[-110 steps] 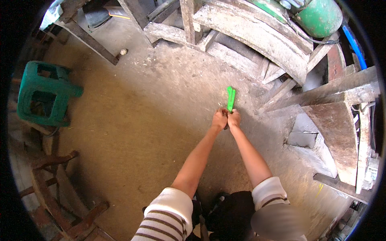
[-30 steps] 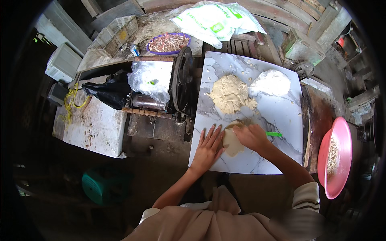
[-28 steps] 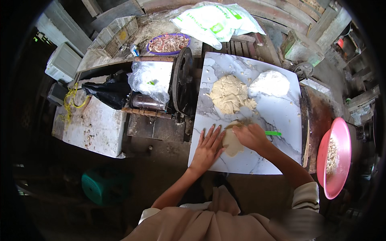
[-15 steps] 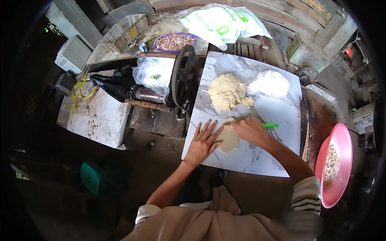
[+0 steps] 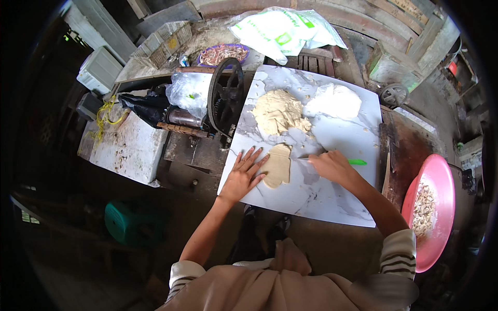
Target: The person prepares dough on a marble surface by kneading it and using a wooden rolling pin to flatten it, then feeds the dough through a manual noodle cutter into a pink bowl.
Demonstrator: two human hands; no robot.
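On the marble-patterned board (image 5: 332,202), my left hand (image 5: 239,176) lies open, fingers spread, its fingertips at the left side of a flat piece of pale dough (image 5: 276,168). My right hand (image 5: 332,166) grips a green-handled knife (image 5: 357,161), its thin blade pointing left toward that dough, just right of it. A crease or cut crosses the piece near its upper end. Farther back lie a rough heap of dough (image 5: 277,111) and a white mound (image 5: 334,101), too blurred to tell whether wrapped.
Left of the board stands a machine with a large dark wheel (image 5: 225,98). Behind are white sacks (image 5: 285,28), a purple tray (image 5: 202,61) of stringy pieces and a plastic crate (image 5: 161,41). A pink basin (image 5: 438,243) sits at right, a green stool (image 5: 119,220) below left.
Since the oldest frame, the view has turned from floor to board. In the last second my right hand and knife have shifted rightward off the flat dough, uncovering more of it.
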